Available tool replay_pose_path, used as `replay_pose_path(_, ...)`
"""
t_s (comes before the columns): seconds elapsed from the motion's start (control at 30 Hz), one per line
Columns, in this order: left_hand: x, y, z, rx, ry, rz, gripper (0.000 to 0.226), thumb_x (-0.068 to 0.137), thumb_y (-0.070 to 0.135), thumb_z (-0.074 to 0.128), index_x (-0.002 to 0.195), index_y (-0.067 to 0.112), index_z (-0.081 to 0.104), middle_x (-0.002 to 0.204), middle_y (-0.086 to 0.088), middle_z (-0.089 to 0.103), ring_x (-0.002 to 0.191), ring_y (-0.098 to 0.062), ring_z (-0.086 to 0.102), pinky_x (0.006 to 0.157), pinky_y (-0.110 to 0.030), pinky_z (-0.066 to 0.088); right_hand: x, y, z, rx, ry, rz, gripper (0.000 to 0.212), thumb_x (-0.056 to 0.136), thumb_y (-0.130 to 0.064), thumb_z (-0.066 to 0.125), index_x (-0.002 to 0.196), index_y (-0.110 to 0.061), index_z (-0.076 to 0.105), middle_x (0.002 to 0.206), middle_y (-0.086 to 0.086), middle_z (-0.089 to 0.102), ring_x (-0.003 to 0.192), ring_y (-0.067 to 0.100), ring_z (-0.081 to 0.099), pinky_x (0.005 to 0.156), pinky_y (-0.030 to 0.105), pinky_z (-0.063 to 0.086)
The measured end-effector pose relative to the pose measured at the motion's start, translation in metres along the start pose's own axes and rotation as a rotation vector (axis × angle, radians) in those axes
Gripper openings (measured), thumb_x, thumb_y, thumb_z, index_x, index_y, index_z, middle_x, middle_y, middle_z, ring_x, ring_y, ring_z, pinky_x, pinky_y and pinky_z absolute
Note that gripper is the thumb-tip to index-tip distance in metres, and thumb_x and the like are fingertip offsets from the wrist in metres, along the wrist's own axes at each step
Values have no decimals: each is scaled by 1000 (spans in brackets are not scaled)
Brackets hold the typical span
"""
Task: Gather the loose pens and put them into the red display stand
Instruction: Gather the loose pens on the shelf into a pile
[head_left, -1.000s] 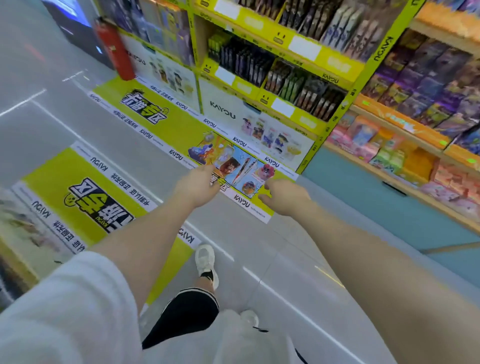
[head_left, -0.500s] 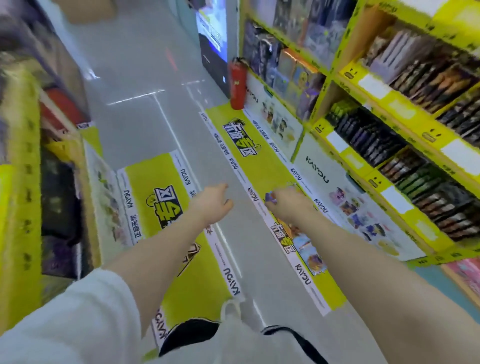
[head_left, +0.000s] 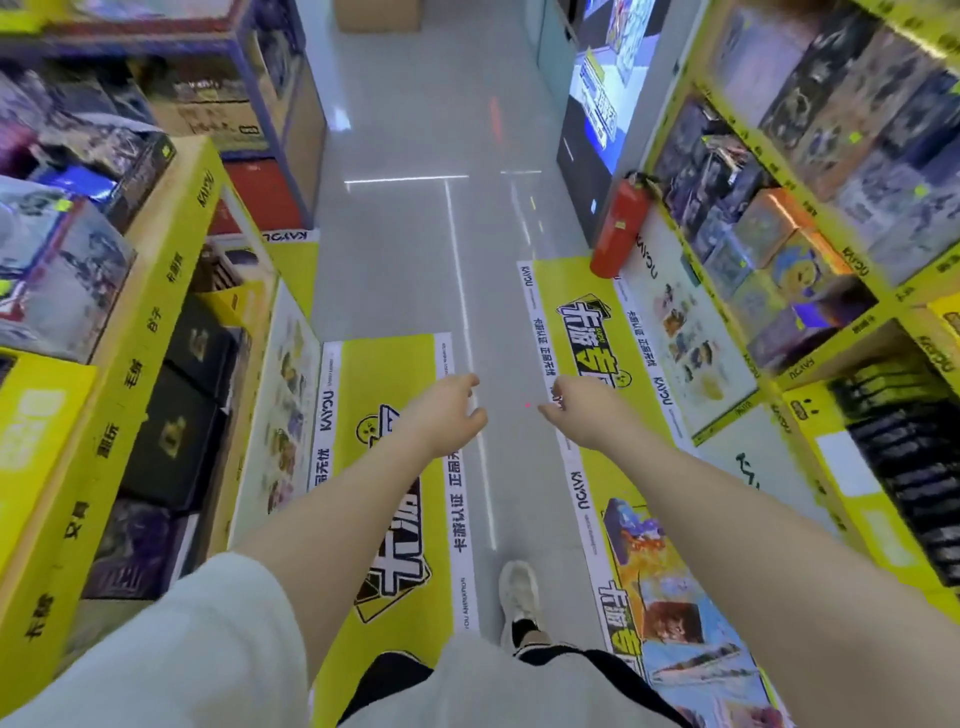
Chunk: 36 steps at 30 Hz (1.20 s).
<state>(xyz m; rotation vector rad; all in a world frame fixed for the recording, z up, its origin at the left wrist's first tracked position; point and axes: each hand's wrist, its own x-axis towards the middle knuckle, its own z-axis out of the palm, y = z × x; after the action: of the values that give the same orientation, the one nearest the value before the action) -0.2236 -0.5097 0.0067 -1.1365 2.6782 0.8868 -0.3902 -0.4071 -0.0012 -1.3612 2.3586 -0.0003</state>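
Two bare hands stretched out in front, and neither one has anything in it as far as I can see. Left hand (head_left: 449, 410) hangs over the grey shop floor (head_left: 415, 249) with its fingers loosely curled, nothing between them. Right hand (head_left: 584, 410) is just beside it, apart from it, fingers also slack and drooping a bit, no pen in there. Loose pens and the red display stand don't show anywhere in this view, so can't say where they are. Below the arms you get a white short sleeve (head_left: 171, 649) on the left arm, black shorts and one white sneaker (head_left: 518, 587) planted on the floor. Either side of the aisle has a yellow floor sticker with black lettering (head_left: 395, 519), one on the left and another on the right. Yellow shelving packed with boxed cards and toys (head_left: 810, 218) runs along the right, similar yellow racks on the left. Red fire extinguisher (head_left: 621, 228) stands on the floor against the right shelving, further up the aisle, next to a lit screen (head_left: 597, 98).
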Motion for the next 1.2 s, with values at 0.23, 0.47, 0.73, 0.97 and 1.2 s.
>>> replay_pose_path(0.23,122,-6,-62,-74,78,-146,50,94,26,48,140,10,38,142,-7,44,127,-24,45,98,-32,38,139,-6,-72,97,5,-71,41,94,-41,44,115,-9,55,110,10,64,101,31,59,83,39,50)
replay_pose_path(0.47,220,-37,-117,-230,176,-256,46,92,21,52,135,4,44,136,-13,49,123,-27,48,99,-32,37,257,-38,-108,162,-25,-129,43,94,-44,43,121,-12,52,120,10,60,108,30,55,78,33,41)
replay_pose_path(0.73,358,-108,-206,-277,241,-320,47,92,17,52,135,2,43,137,-14,47,123,-27,47,97,-30,36,426,-106,-159,196,-57,-183,35,95,-41,38,95,-10,54,94,10,59,92,31,56,66,33,36)
replay_pose_path(0.97,464,-168,-296,-359,299,-401,45,93,18,50,135,2,43,136,-13,48,120,-27,49,96,-32,40,571,-175,-227,227,-39,-267,36,97,-37,41,92,-4,55,93,17,61,92,33,56,79,40,44)
replay_pose_path(1.2,559,-238,-346,-391,362,-496,42,92,20,51,132,7,47,131,-8,53,116,-25,52,94,-33,41,711,-224,-248,202,-123,-338,43,98,-36,40,100,3,58,91,18,60,92,34,57,72,35,41)
